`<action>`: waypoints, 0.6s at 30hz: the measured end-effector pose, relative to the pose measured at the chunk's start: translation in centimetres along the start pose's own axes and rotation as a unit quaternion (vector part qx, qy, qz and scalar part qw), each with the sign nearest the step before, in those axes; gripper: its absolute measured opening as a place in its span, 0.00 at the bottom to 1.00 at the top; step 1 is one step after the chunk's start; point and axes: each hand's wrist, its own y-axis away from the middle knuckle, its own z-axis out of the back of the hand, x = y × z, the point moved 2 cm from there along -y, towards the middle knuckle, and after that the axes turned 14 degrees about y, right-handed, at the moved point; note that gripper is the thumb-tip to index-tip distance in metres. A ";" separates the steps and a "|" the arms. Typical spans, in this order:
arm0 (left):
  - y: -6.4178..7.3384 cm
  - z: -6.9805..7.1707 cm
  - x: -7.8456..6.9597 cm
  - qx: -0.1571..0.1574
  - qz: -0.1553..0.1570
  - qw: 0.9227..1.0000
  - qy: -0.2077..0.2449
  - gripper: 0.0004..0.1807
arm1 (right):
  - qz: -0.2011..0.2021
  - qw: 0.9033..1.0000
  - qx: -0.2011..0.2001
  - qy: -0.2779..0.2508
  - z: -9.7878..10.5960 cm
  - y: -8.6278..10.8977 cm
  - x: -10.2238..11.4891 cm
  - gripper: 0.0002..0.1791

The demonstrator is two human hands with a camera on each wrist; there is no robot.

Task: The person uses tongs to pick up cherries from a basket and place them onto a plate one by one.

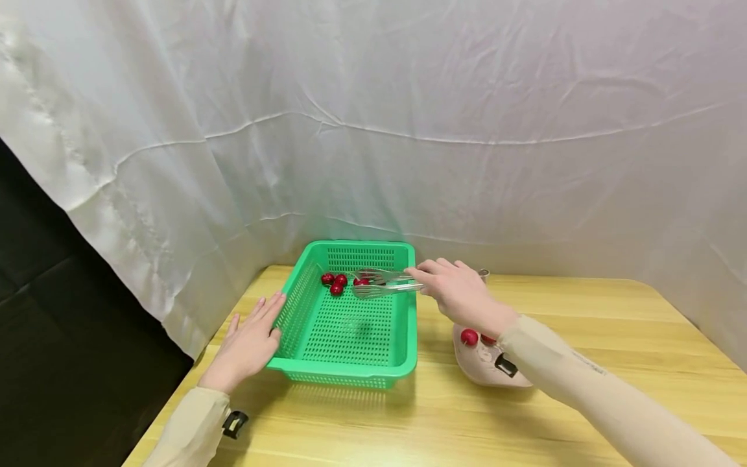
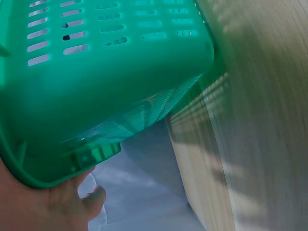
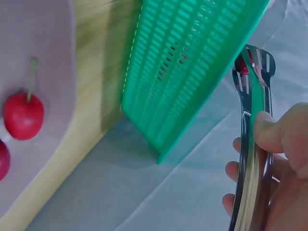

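My right hand grips a pair of metal tongs, thumb and fingers on opposite arms. Between the slotted tips shows a red cherry. The tips hang over the far part of a green perforated basket. Several dark red cherries lie together on the basket floor near its back left. My left hand rests on the basket's left rim with its fingers extended. A pale pink dish with cherries sits below my right forearm, which partly hides it.
Everything stands on a light wooden table. A white cloth hangs behind it, close to the basket's back edge. Dark fabric fills the left side past the table's edge.
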 end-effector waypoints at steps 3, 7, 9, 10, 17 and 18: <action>0.0 0.0 0.0 0.001 0.000 1.000 0.003 0.35 | -0.007 1.000 -0.007 -0.002 0.3 0.8 -0.7 0.28; 0.1 0.0 0.1 0.003 0.002 1.000 0.004 0.35 | -0.013 1.000 -0.007 -0.007 0.8 2.1 -1.4 0.29; 0.1 0.0 0.1 0.003 0.002 1.000 0.005 0.35 | -0.015 1.000 -0.006 -0.012 1.2 2.8 -1.8 0.30; 0.2 0.0 0.1 0.003 0.002 1.000 0.005 0.35 | -0.017 1.000 -0.005 -0.015 1.4 3.1 -1.9 0.30; 0.1 0.0 0.2 0.004 0.001 1.000 0.006 0.35 | -0.041 0.999 -0.006 -0.025 2.5 5.5 -3.4 0.31; 0.1 0.0 0.2 0.004 0.000 1.000 0.006 0.35 | -0.044 0.999 -0.006 -0.025 2.6 5.9 -3.6 0.32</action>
